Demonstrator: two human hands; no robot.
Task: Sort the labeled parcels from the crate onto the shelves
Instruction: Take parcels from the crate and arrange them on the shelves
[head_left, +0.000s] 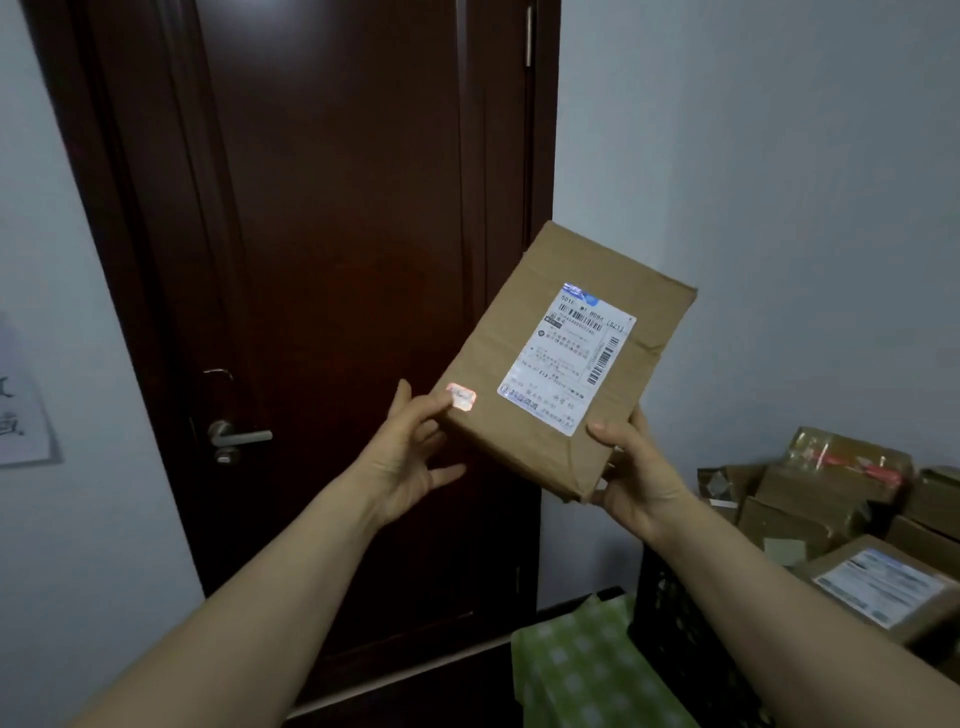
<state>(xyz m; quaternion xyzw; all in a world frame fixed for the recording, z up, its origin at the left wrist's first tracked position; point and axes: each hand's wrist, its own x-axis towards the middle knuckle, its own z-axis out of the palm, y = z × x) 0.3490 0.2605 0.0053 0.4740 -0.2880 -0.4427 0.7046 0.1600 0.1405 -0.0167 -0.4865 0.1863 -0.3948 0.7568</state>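
Head view: my left hand (410, 452) and right hand (636, 480) pinch the parcel (493, 358) by its near corners. I judge I'm reading its label (566, 358); next, choose a shelf.

front: closed door (337, 260), handle (236, 436) jutting low left | right: open air along wall (805, 182) — above boxes (831, 499) | low right: crate (670, 639) and boxes block | low centre: green cloth (571, 670) beside crate

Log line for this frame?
brown parcel: held up, label visible | left hand: pinches edge | right hand: grips corner | crate: parcels inside
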